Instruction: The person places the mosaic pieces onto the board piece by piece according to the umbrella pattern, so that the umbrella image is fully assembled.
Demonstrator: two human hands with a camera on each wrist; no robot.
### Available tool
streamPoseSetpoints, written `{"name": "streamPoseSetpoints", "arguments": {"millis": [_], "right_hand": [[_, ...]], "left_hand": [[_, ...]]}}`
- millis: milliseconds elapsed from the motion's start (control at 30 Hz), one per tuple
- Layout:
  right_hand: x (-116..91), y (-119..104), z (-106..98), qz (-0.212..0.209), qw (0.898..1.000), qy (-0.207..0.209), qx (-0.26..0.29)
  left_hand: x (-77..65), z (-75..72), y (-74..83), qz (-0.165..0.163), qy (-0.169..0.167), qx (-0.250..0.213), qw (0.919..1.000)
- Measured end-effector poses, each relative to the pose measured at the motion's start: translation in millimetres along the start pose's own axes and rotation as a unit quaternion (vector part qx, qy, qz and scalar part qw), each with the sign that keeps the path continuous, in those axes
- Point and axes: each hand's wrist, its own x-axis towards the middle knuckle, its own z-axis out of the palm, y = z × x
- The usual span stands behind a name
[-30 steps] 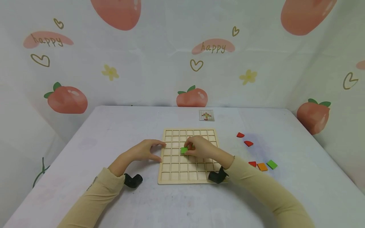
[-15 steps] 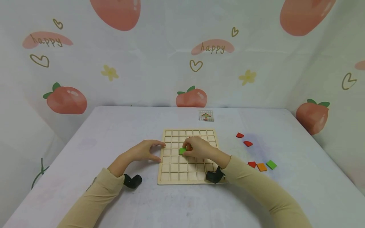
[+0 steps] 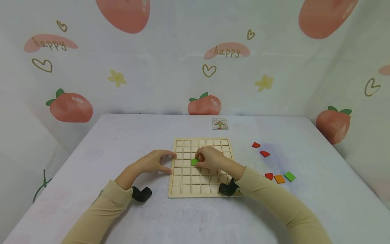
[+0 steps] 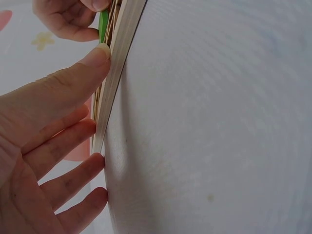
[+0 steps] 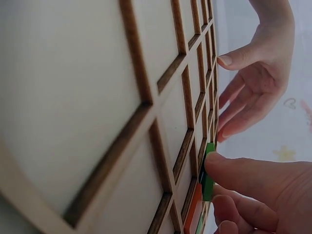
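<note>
A wooden grid board (image 3: 186, 188) lies flat on the table. My right hand (image 3: 211, 158) pinches a green square tile (image 3: 194, 162) between thumb and fingers over the board's left-middle cells. In the right wrist view the green tile (image 5: 208, 178) stands at a slant against the grid ribs, with an orange tile (image 5: 193, 209) set in the board beside it. Along the board's left edge my left hand (image 3: 154, 161) touches the rim with spread thumb and fingertips. The right hand hides part of the grid behind it in the head view.
Right of the board lie red quarter-round pieces (image 3: 265, 154), an orange square (image 3: 279, 179) and another green square (image 3: 289, 176). A small pattern card (image 3: 220, 124) is behind the board. Black wrist cameras (image 3: 142, 194) hang under both wrists.
My right hand has shifted slightly left with the green tile, which now sits lower and flatter at its cell. The left hand stays at the board's edge.
</note>
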Motion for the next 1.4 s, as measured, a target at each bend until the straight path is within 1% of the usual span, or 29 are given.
{"name": "streamPoseSetpoints", "arguments": {"millis": [467, 667, 800, 900, 1133, 1400], "right_hand": [[-2, 0, -2, 0.007, 1.0, 0.001, 0.005], [-7, 6, -11, 0.0, 1.0, 0.003, 0.023], [-13, 16, -21, -0.01, 0.999, 0.008, 0.043], [-19, 25, -28, -0.015, 0.999, 0.019, 0.045], [-34, 48, -45, 0.021, 0.998, 0.034, 0.052], [-52, 70, -57, 0.05, 0.996, 0.062, 0.048]], "left_hand": [[-0.5, 0.0, 1.4, 0.0, -0.001, -0.009, 1.0], [0.5, 1.0, 0.6, 0.005, 0.001, -0.004, 1.0], [0.5, 0.7, 0.8, 0.006, 0.002, 0.0, 1.0], [0.8, 0.3, 1.1, 0.006, 0.002, 0.004, 1.0], [-0.6, -0.9, 0.8, 0.012, 0.001, 0.002, 0.9999], [-0.2, 0.4, 1.7, 0.008, 0.001, -0.004, 1.0]]}}
